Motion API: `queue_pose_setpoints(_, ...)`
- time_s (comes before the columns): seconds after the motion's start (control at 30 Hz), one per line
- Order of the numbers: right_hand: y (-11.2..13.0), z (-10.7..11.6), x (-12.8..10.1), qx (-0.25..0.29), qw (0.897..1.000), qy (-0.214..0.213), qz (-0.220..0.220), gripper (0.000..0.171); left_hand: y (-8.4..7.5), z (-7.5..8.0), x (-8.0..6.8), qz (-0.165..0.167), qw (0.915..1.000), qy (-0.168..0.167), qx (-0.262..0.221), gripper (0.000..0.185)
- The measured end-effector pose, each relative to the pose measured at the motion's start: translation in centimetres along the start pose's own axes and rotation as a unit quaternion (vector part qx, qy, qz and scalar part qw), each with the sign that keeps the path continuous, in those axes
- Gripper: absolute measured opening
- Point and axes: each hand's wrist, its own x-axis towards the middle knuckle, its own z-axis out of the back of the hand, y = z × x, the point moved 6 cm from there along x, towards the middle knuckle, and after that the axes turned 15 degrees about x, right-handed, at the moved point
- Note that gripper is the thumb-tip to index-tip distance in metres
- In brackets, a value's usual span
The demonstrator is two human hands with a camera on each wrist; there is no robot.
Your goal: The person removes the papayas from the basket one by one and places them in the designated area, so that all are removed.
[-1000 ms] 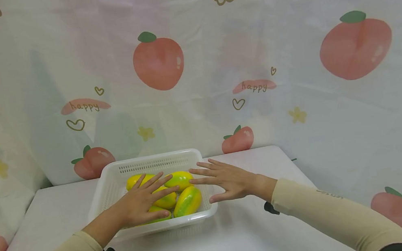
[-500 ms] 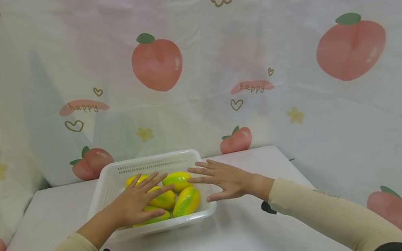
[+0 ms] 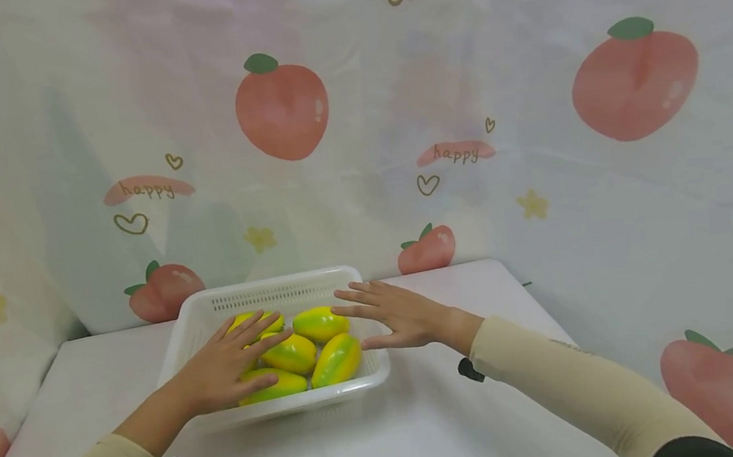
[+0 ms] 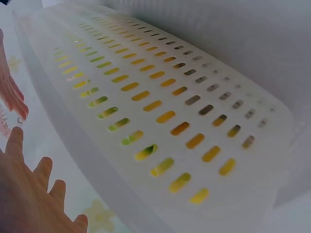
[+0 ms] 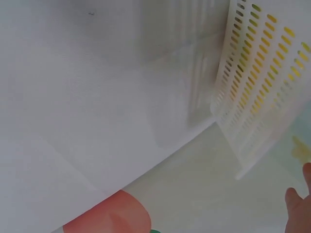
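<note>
A white slotted plastic basket (image 3: 207,311) sits on the table and holds several yellow-green mangoes (image 3: 335,360). My left hand (image 3: 223,363) lies flat with spread fingers over the mangoes on the basket's left side. My right hand (image 3: 392,314) hovers flat, fingers straight, over the basket's right rim, its fingertips reaching toward a mango (image 3: 319,323). Neither hand holds anything. The left wrist view shows the basket's slotted wall (image 4: 160,107) close up, with the left hand (image 4: 29,204) at the bottom left. In the right wrist view the basket wall (image 5: 257,92) stands at the right edge.
The white table (image 3: 427,423) extends in front and to the right of the basket. A peach-print curtain (image 3: 477,135) hangs behind and drapes down the right side. The table's left edge (image 3: 40,382) meets more curtain.
Both hands have drawn slightly left and nearer to me over the basket; the left hand now covers less of the mangoes. The head view shifted a little.
</note>
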Motion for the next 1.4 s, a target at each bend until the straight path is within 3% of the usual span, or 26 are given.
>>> queue_pose_setpoints(0.37,0.1,0.0,2.1,0.013,1.0,-0.001,-0.007,0.067,1.5,0.6,-1.9,0.032,0.9995,-0.004,0.005,0.063)
queue_pose_setpoints(0.63,-0.2,-0.3,3.1,0.016,0.999,0.007,-0.043,0.069,2.7,0.6,-3.6,0.056,0.998,-0.026,0.014,0.062)
queue_pose_setpoints(1.0,-1.1,0.1,4.2,0.049,0.994,0.009,-0.094,0.069,4.6,0.8,-6.0,0.115,0.9919,-0.054,0.005,0.065)
queue_pose_setpoints(1.4,-1.8,-0.1,6.0,0.057,0.989,0.01,-0.139,0.069,6.5,1.2,-8.5,0.196,0.979,-0.056,-0.004,0.064)
